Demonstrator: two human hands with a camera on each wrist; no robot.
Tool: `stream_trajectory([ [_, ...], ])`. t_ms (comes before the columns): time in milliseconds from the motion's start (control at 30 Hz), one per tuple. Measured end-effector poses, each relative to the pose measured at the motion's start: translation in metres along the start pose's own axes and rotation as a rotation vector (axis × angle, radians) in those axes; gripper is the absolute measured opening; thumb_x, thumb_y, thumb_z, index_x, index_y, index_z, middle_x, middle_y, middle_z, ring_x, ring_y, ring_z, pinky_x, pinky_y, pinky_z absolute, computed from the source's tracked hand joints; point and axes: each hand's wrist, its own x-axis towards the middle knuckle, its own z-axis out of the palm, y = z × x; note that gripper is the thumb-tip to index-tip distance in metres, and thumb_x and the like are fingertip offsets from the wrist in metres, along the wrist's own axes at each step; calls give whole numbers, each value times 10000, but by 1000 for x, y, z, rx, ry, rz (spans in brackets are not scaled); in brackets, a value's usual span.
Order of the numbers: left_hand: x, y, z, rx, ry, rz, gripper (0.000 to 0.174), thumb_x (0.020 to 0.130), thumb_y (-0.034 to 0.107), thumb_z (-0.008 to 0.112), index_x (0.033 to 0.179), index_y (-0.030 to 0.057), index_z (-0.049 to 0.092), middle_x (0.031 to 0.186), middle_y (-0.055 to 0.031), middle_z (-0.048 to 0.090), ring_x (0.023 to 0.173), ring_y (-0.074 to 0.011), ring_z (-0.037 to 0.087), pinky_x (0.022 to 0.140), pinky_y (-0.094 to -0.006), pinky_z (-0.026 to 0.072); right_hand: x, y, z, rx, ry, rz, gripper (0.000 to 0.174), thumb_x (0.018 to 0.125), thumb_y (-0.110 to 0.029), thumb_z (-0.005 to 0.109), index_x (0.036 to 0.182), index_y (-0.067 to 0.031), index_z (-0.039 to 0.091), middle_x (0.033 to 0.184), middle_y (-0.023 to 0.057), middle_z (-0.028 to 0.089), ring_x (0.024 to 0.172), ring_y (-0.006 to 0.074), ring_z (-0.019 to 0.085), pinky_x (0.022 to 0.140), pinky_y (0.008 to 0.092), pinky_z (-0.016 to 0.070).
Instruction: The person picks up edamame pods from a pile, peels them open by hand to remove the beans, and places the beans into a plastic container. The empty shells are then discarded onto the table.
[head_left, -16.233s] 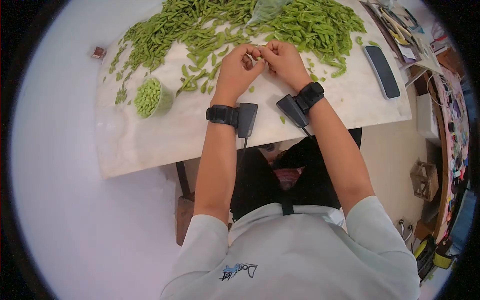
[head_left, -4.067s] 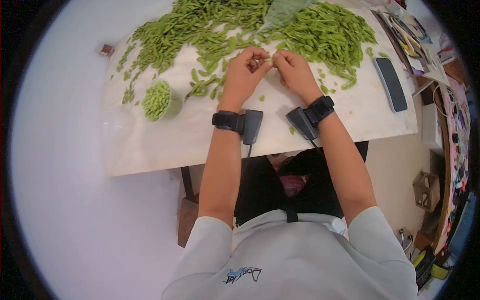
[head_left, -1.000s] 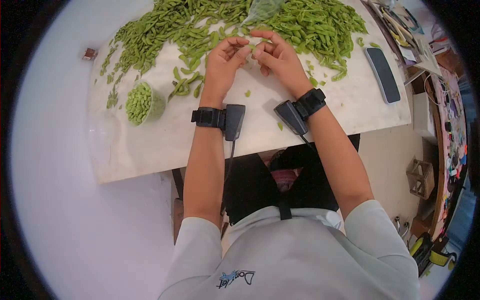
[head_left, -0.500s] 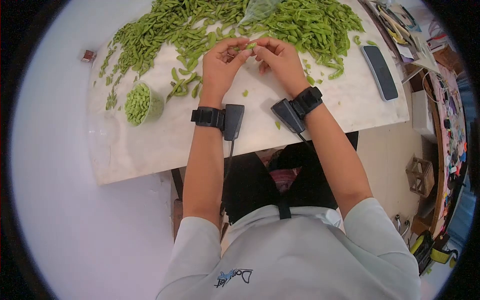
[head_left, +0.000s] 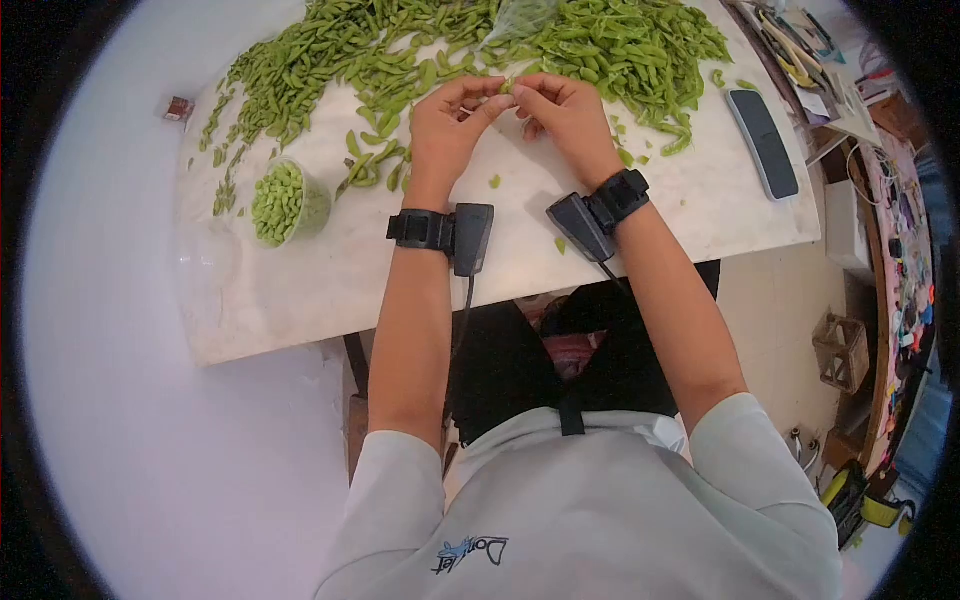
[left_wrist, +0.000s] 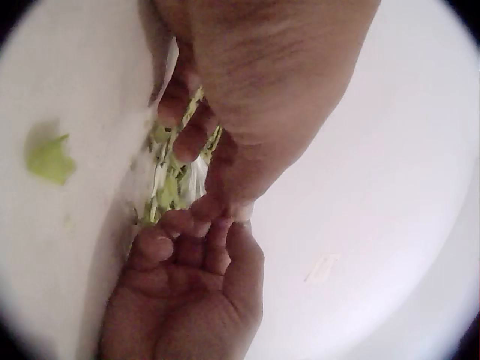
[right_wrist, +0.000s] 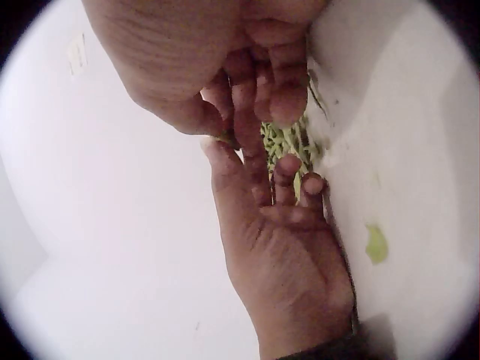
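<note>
A small green soybean pod [head_left: 507,87] is held between the fingertips of both hands, over the table near the piles; fingers hide most of it. My left hand [head_left: 445,130] pinches it from the left with thumb and forefinger. From the right, my right hand [head_left: 572,125] pinches it the same way. In the right wrist view a green sliver of the pod [right_wrist: 227,138] shows between the meeting thumbs. A clear plastic cup [head_left: 316,207] of shelled green soybeans [head_left: 277,204] stands left of my left hand.
Whole pods [head_left: 290,80] spread across the back left of the white table [head_left: 400,300]. A pile of flattened pods [head_left: 640,55] lies at back right, beside a clear plastic bag [head_left: 520,20]. A phone [head_left: 762,145] lies at the right, and pod scraps [head_left: 560,245] dot the front.
One second ago the fingertips of the two hands stood slightly apart; now they meet at the pod. The cup and the piles look the same.
</note>
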Motion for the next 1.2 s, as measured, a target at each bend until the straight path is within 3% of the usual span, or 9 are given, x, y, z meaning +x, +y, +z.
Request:
stream_trajectory([
  [133, 1, 0, -2, -22, 20, 8, 248, 779, 102, 728, 999, 5, 667, 931, -59, 671, 815, -105, 607, 720, -225, 487, -2, -2, 2, -12, -6, 10, 243, 858, -182, 618, 980, 24, 657, 757, 40, 628, 557, 81, 554, 499, 222, 466],
  [233, 4, -1, 0, 30, 49, 46, 185, 765, 54, 717, 939, 2, 682, 831, -42, 674, 705, -74, 582, 636, -208, 462, -1, -6, 1, -36, -18, 51, 238, 866, -165, 614, 1001, 29, 646, 786, 40, 629, 627, 84, 566, 542, 223, 472],
  [433, 3, 0, 3, 61, 54, 88, 180, 749, 46, 726, 923, 12, 698, 808, -28, 671, 685, -64, 566, 619, -194, 445, -3, -2, -3, -45, 3, 22, 221, 850, -173, 627, 941, 22, 676, 736, 30, 630, 563, 79, 567, 517, 218, 470],
  [533, 6, -10, -3, 139, 0, 71, 193, 779, 61, 709, 956, -12, 679, 916, -76, 673, 782, -95, 612, 707, -223, 490, -2, -4, -3, -70, 2, 16, 212, 847, -157, 622, 937, 28, 673, 740, 33, 633, 574, 83, 578, 528, 220, 472],
  [633, 5, -13, -2, 17, 13, 87, 170, 781, 47, 702, 938, -15, 680, 892, -66, 672, 758, -88, 605, 685, -217, 485, 0, -6, 0, -86, -14, 4, 206, 842, -133, 615, 942, 39, 663, 747, 37, 635, 587, 88, 588, 542, 221, 477],
  [1033, 1, 3, 1, 137, -26, -14, 132, 833, 76, 652, 923, -18, 676, 790, -33, 653, 667, -82, 551, 620, -223, 457, 2, 2, -2, -121, -57, -23, 142, 828, -87, 610, 892, 38, 627, 763, 31, 623, 662, 85, 598, 609, 218, 488],
  [1200, 6, -6, -1, -71, -36, -63, 160, 870, 133, 628, 931, -12, 658, 722, -15, 618, 605, -70, 518, 575, -209, 430, -1, 0, -1, -227, -85, -33, 130, 832, -84, 613, 896, 29, 615, 776, 28, 623, 684, 87, 608, 615, 213, 489],
])
